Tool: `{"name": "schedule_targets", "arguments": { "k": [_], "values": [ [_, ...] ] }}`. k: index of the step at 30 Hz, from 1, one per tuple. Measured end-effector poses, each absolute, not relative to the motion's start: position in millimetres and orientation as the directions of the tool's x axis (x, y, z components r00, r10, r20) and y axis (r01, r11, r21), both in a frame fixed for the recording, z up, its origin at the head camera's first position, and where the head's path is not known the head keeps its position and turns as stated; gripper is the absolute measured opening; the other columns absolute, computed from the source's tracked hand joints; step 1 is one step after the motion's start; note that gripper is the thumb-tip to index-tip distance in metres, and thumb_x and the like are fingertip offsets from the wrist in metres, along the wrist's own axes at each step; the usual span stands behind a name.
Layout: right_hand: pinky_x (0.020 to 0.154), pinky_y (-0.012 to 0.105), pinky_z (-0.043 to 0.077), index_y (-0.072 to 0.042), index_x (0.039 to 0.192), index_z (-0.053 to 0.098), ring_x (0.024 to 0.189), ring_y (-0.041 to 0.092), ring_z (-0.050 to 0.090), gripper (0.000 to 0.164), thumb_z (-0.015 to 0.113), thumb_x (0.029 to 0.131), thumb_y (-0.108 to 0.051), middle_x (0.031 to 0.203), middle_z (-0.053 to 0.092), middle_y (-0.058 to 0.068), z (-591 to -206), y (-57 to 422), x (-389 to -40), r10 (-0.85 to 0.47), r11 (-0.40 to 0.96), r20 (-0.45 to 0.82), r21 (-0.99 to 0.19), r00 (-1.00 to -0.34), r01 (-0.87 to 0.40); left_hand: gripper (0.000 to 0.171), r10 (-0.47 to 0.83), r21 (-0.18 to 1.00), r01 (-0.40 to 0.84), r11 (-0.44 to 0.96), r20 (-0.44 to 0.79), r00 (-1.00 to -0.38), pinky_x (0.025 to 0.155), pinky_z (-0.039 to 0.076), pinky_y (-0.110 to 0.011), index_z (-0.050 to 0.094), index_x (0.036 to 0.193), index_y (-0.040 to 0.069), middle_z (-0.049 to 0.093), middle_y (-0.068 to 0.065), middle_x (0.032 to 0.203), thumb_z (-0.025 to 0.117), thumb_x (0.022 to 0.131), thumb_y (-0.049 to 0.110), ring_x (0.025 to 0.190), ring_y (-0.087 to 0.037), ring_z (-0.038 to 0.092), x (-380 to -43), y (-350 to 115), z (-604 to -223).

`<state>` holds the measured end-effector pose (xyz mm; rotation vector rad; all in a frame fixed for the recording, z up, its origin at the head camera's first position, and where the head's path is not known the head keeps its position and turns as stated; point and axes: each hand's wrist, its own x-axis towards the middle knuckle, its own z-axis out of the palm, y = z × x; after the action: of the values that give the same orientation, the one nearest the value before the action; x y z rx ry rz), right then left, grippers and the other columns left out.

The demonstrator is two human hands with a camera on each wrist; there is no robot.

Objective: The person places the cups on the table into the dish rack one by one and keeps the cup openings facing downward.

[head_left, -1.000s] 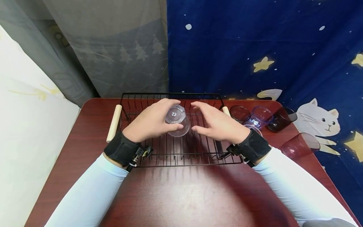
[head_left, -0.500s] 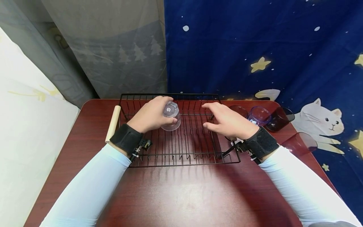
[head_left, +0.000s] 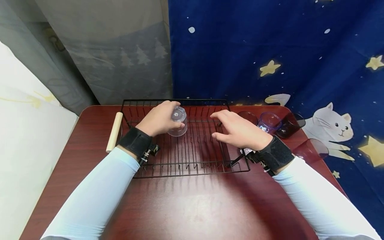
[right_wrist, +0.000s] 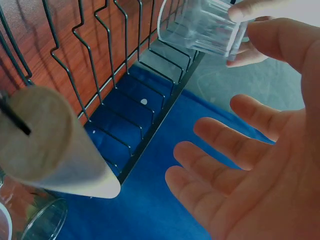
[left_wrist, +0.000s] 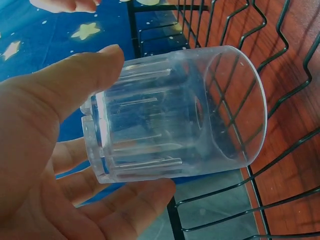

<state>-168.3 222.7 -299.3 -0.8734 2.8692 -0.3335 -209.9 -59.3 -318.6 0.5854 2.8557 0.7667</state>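
A clear plastic cup (head_left: 179,124) is upside down over the middle-left part of a black wire dish rack (head_left: 192,163). My left hand (head_left: 160,118) grips it near its base, thumb on one side and fingers on the other. In the left wrist view the rim of the cup (left_wrist: 220,110) faces the rack wires. To the right, my right hand (head_left: 241,130) hovers above the rack's right side, apart from the cup. Its fingers are relaxed and hold nothing, as the palm (right_wrist: 280,165) in the right wrist view shows.
A wooden handle (head_left: 114,132) sits at the rack's left end and another wooden handle (right_wrist: 60,150) at its right. Several tinted cups, among them a blue cup (head_left: 270,121), a dark cup (head_left: 289,125) and a reddish cup (head_left: 312,150), stand right of the rack on the red-brown table (head_left: 192,203).
My left hand has moved left with the clear cup, mostly in the first half second. My right hand has drawn away to the right, widening the gap between it and the cup.
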Motion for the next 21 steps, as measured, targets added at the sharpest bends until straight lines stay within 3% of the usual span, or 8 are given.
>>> {"name": "schedule_targets", "arguments": {
  "k": [21],
  "values": [
    [0.110, 0.051, 0.039, -0.007, 0.144, 0.046, 0.135, 0.029, 0.046, 0.062, 0.068, 0.095, -0.038, 0.142, 0.051, 0.014, -303, 227, -168, -0.548, 0.810, -0.038, -0.274, -0.835, -0.519, 0.087, 0.368, 0.477, 0.287, 0.830, -0.082, -0.926, 0.092, 0.052, -0.044, 0.034, 0.156, 0.013, 0.044, -0.017, 0.147, 0.076, 0.087, 0.044, 0.112, -0.027, 0.059, -226, -52, -327]
  ]
}}
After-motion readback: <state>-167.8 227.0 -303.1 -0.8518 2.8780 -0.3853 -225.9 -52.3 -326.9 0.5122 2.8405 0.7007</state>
